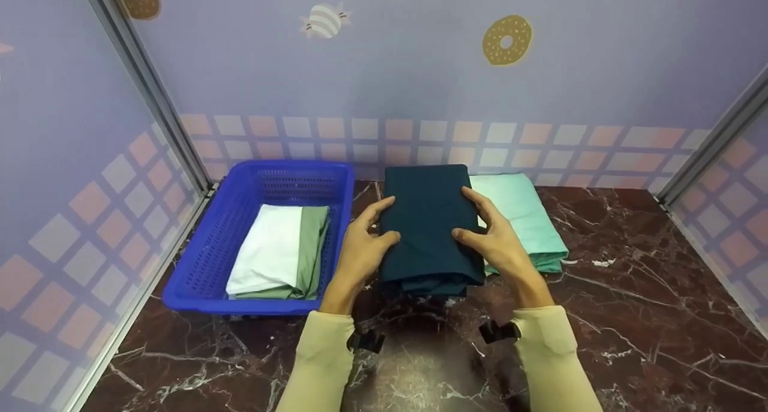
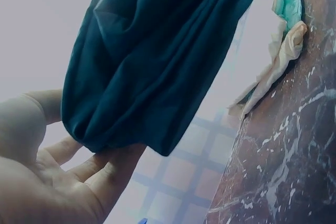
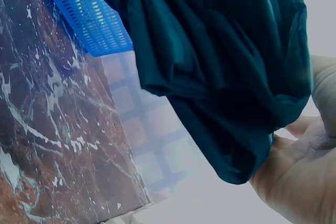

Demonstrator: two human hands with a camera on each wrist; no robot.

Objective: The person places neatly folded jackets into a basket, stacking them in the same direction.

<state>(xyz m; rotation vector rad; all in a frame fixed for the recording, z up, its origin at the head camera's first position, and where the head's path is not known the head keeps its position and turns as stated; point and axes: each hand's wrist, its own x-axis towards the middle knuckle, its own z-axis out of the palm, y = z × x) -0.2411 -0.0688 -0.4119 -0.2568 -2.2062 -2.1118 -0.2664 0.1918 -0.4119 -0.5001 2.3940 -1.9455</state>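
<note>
By the dark red marbled table the basket and the mint cloth are supported. The blue basket is set upright at the person's left, presumably so that its open top is kept within easy reach. The dark teal cloth is held folded above the table, between the basket and the mint cloth; clearance beneath is shown in the wrist views. The mint cloth is laid folded on the table, partly hidden by the dark teal cloth; whether the two touch cannot be told. The white-and-green cloth is laid folded inside the basket, where its shape is probably guarded by the walls. By the left hand and the right hand the dark teal cloth is gripped at opposite long edges, thumbs on top, fingers beneath, probably so that sagging is limited. Black fittings are seen at both cuffs
</note>
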